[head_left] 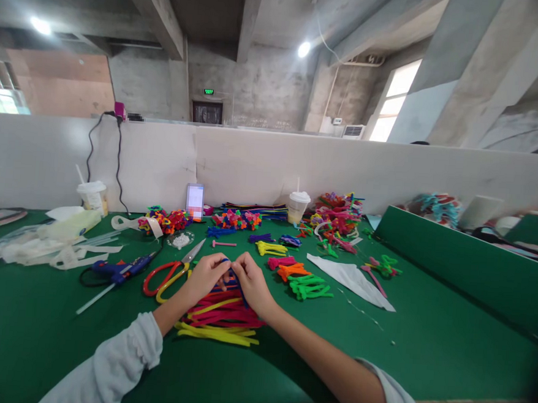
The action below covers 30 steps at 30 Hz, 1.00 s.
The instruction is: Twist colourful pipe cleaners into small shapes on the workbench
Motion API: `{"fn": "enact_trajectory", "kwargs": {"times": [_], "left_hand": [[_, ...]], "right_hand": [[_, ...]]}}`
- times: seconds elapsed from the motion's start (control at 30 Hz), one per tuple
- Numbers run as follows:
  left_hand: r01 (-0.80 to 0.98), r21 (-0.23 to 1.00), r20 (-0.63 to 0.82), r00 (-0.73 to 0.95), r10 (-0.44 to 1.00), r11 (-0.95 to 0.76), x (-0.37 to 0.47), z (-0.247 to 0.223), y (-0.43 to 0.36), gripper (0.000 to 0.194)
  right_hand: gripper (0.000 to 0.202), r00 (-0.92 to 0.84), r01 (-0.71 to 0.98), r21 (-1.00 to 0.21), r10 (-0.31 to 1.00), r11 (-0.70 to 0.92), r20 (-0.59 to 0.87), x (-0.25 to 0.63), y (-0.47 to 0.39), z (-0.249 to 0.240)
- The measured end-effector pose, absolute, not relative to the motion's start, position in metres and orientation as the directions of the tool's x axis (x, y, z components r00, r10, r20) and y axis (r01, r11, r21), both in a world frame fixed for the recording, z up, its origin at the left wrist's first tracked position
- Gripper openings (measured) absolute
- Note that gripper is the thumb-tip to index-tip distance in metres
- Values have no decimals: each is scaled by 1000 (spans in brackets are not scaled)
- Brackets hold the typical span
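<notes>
Near the middle of the table my left hand (206, 278) and my right hand (254, 285) meet, fingertips pinched together on a dark blue pipe cleaner (233, 275). Part of it is covered by my fingers. Beneath both hands lies a spread of long pipe cleaners, red ones (224, 314) and yellow ones (218, 334). Just left of my left hand are scissors (167, 280) with red and yellow handles. Beyond my right hand sit small bundles of bent pipe cleaners: green (308, 286), orange (293, 270) and yellow (271, 249).
A blue glue gun (121, 269) and clear plastic strips (74, 252) lie at the left. Two lidded cups (298, 208), a lit phone (195, 201) and colourful piles (337, 213) line the back. A white paper piece (353, 281) and a green divider (458, 264) are at the right.
</notes>
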<state>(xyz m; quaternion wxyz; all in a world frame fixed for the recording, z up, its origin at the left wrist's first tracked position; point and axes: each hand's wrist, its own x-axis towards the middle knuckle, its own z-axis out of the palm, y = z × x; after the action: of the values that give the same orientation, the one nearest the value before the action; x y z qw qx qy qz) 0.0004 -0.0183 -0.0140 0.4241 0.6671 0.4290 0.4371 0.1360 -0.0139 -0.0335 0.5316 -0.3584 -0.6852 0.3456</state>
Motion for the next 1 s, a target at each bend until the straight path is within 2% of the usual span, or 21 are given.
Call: {"fn": "enact_trajectory", "kwargs": {"times": [0.13,0.23,0.33,0.43,0.53,0.6,0.8,1.0], "left_hand": [[199,941,210,285,935,-273,1,-13,-21,26],[274,882,328,230,916,-384,3,-12,-25,25],[364,827,395,165,904,-428,4,-14,-28,25],[434,784,420,156,894,-444,3,-14,-29,23],[510,714,480,145,865,-481,0,-12,-28,22],[532,677,507,164,846,-509,-3,-10,-28,22],[536,611,549,242,800,-582,-5,-7,-30,22],[514,609,562,258,786,-604,-4,-5,-30,21]], "right_hand": [[24,-177,90,-852,850,516,496,136,-16,-31],[27,-192,-23,-899,880,438,434,132,-15,-32],[31,-284,-229,-950,920,210,272,127,-12,-36],[37,-474,-387,-917,873,-95,110,127,-10,-37],[33,-660,-393,-853,752,-343,2,132,-10,-34],[27,-723,-387,-814,691,-434,-24,136,-10,-33],[25,-786,-419,-735,618,-533,-1,138,-11,-38],[27,-792,-410,-756,611,-511,16,139,-10,-38]]}}
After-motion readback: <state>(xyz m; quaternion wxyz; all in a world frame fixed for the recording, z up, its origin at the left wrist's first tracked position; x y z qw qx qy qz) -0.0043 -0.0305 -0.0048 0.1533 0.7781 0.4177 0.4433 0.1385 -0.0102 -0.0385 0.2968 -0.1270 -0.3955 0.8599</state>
